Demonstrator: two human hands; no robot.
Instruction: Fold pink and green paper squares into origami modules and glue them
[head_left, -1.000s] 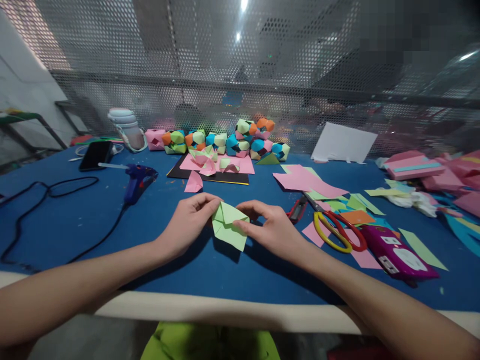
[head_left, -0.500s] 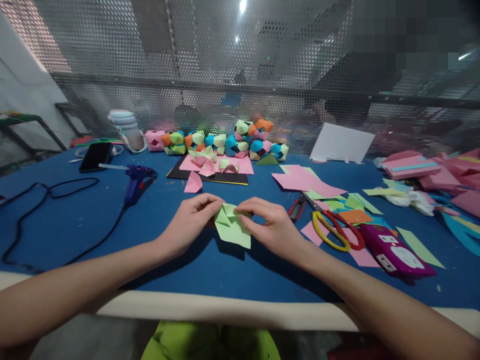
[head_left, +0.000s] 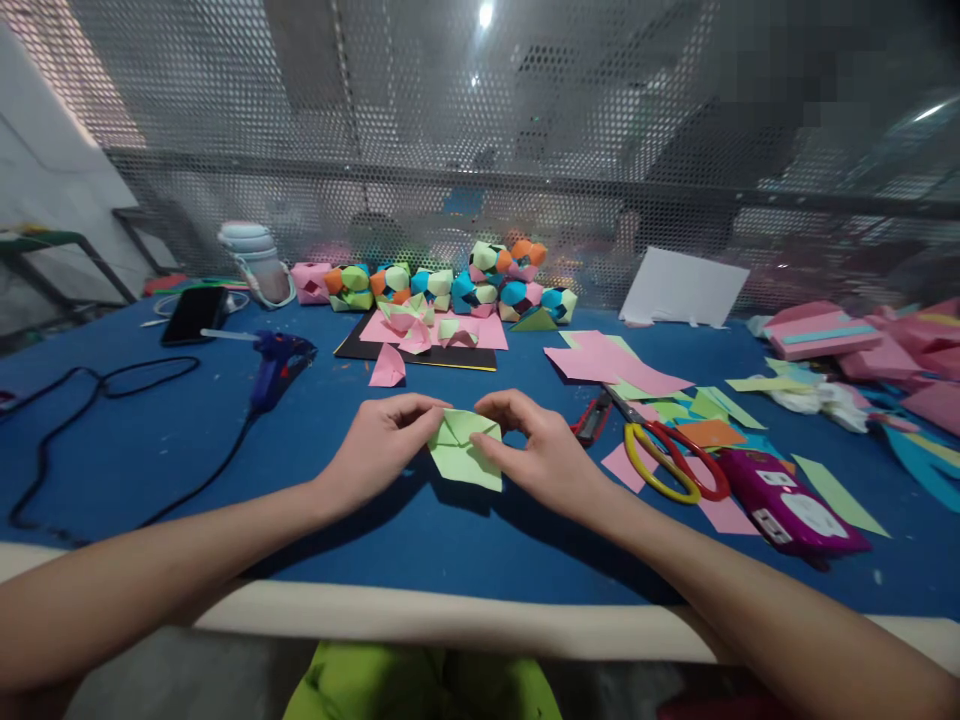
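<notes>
Between my hands, above the blue table (head_left: 360, 560), is a piece of folded light green paper (head_left: 466, 465) with creases across its upper half. My left hand (head_left: 390, 440) pinches its upper left corner between thumb and fingers. My right hand (head_left: 529, 440) grips the right side, thumb pressed on the front face near the crease and fingers curled behind the far edge. A folded pink paper piece (head_left: 388, 366) lies just beyond my left hand. Farther back, pink and green folded pieces (head_left: 409, 320) rest on a pink sheet over a black board (head_left: 360, 345).
Left are a blue glue gun (head_left: 277, 365) with its cord, a phone (head_left: 195, 315) and a bottle (head_left: 256, 262). Colourful paper balls (head_left: 431, 288) line the back. Right are scissors (head_left: 667, 460), a red cutter (head_left: 592, 418), a purple packet (head_left: 795, 505) and paper scraps (head_left: 615, 362).
The green paper's upper fold, which stood partly raised, now lies flatter. My right thumb has moved onto its front face, while my left hand has stayed nearly in place.
</notes>
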